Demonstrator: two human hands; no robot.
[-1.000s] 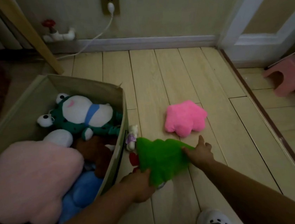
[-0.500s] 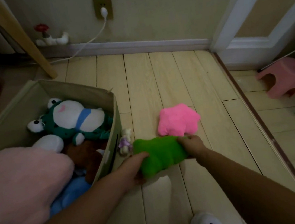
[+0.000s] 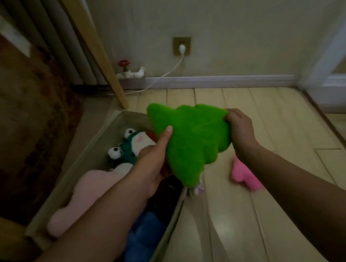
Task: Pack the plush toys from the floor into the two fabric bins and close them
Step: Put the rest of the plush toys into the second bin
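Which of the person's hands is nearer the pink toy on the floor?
Right. The right hand grips the green plush just above the pink toy; the left hand holds its other edge, over the bin.

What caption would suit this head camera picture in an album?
Both hands, left hand and right hand, hold a green plush toy above an open fabric bin of toys.

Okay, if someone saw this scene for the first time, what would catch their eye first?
The bright green plush toy in mid-frame, held up by the left hand and right hand above the near edge of the open fabric bin. Next, the frog plush inside the bin, and the pink plush on the floor to its right.
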